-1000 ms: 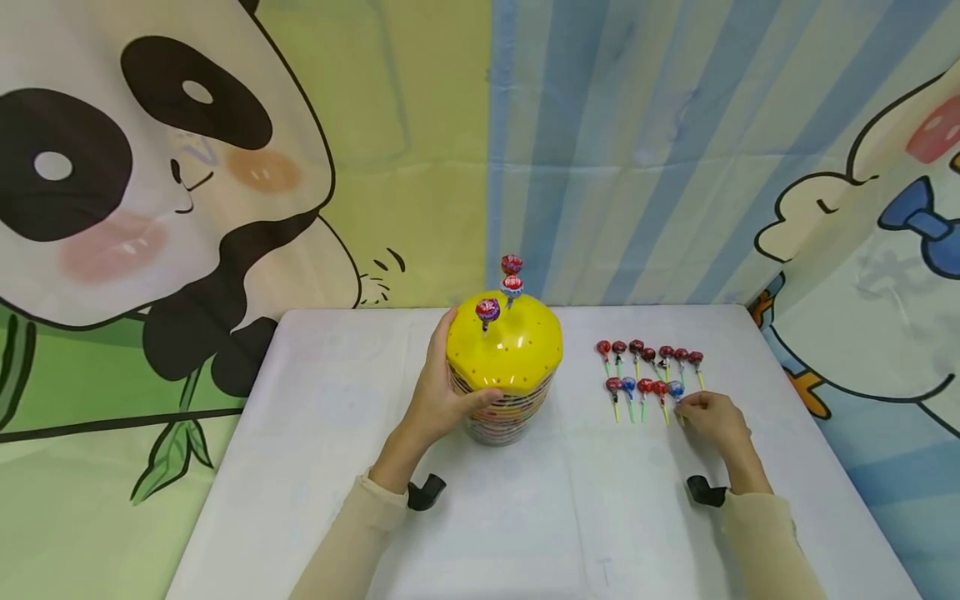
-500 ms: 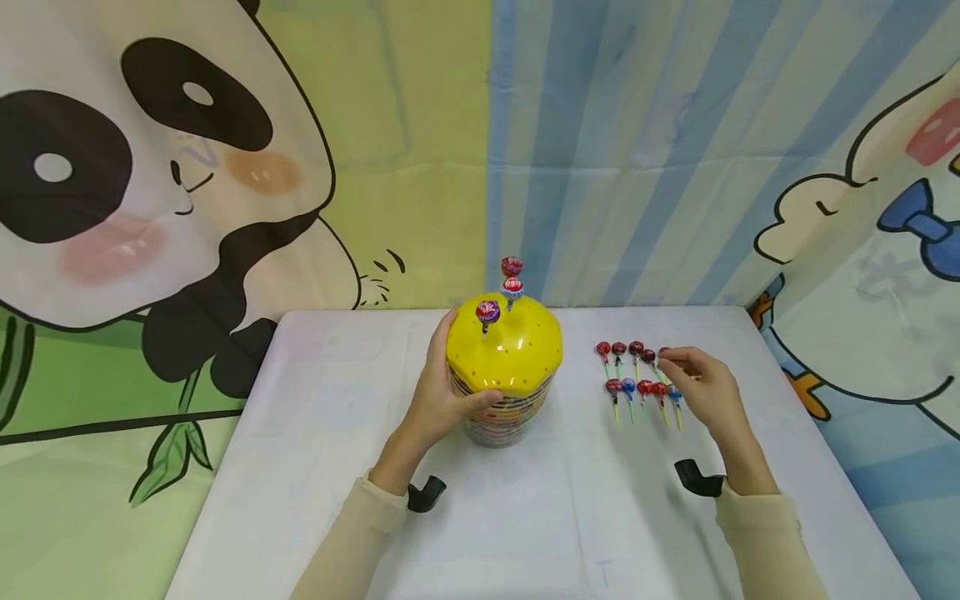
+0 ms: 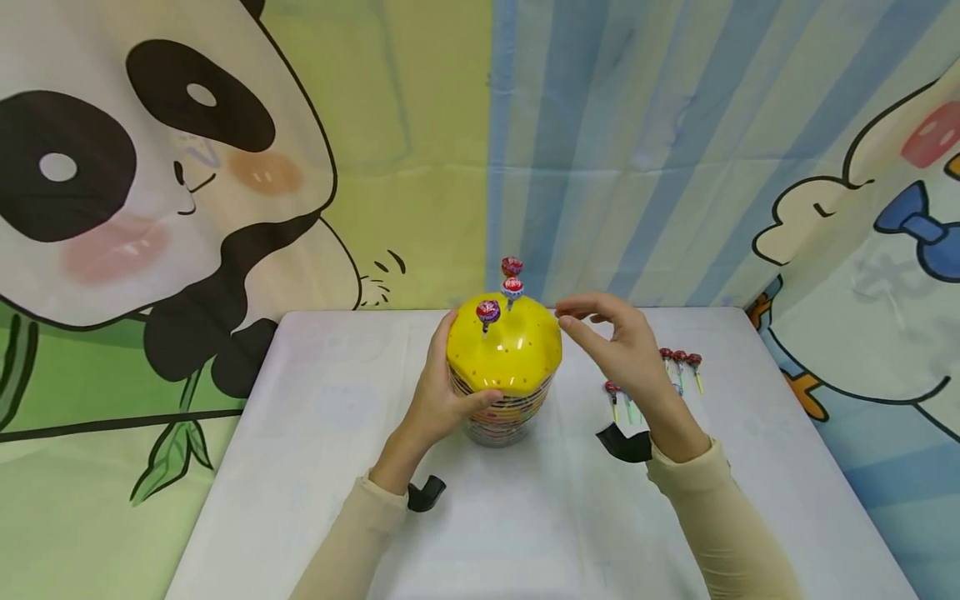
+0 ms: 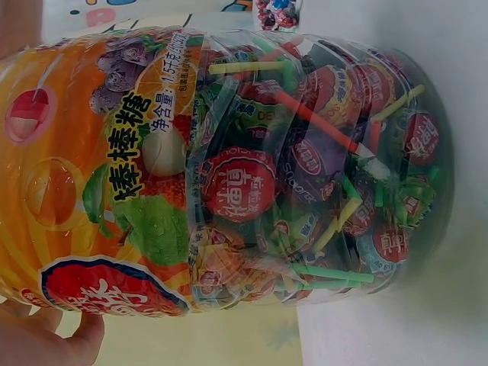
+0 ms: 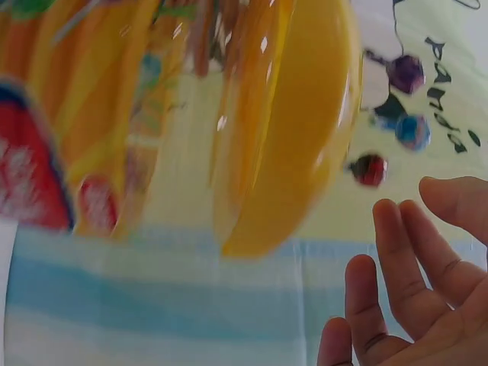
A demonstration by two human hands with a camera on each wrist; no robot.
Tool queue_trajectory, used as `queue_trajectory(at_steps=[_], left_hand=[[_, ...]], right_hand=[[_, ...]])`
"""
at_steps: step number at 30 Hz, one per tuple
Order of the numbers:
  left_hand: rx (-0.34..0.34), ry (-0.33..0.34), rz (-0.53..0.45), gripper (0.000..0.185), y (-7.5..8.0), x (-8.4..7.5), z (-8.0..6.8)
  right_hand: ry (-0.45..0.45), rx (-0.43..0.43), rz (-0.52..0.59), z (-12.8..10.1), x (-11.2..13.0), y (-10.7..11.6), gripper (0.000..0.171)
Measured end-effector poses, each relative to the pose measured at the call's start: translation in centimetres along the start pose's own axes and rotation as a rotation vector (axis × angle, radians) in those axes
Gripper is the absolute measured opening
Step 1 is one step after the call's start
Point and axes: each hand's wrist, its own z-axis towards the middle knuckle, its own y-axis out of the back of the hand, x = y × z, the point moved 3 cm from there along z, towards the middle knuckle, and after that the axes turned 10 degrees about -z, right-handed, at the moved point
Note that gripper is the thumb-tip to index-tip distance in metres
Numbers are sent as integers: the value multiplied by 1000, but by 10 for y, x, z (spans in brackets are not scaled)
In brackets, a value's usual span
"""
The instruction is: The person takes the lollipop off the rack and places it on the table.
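A clear plastic jar (image 4: 320, 175) of wrapped lollipops, with an orange printed label (image 4: 114, 152), stands upright on the table. Its yellow domed lid (image 3: 517, 354) is dotted with small holes. Three lollipops (image 3: 487, 312) stick up from the lid. My left hand (image 3: 446, 387) grips the jar from the left just under the lid, thumb across its front. To the right of the lid my right hand (image 3: 618, 342) hovers, fingers spread with nothing between them in the right wrist view. Beyond its fingertips there are the lid's lollipops (image 5: 370, 169).
Loose lollipops (image 3: 679, 357) lie on the white table (image 3: 330, 433) right of the jar, partly hidden by my right hand and wrist. A black camera mount (image 3: 628, 443) juts from my right wrist. Printed cloth (image 3: 420, 125) hangs close behind the table.
My right hand has left the lollipop rows and moved left, up to the lid's right side. A blue lollipop it was touching stayed on the table. My left hand keeps its hold.
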Motion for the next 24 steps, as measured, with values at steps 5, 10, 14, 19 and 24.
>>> queue_trajectory(at_steps=[5,10,14,19,24], left_hand=[[3,-5,22,113,1,4,0],[9,-24,25,111,1,7,0],[13,-32,23,109,2,8,1],[1,-36,32,110,2,8,1],[-4,-25,27,110,1,9,-1]], right_hand=[[33,41,46,14,15,-23,22],[18,37,77,23,16,-39,20],[11,25,94,27,16,-44,19],[-7,34,102,28,18,-47,17],[-30,36,107,26,17,-50,14]])
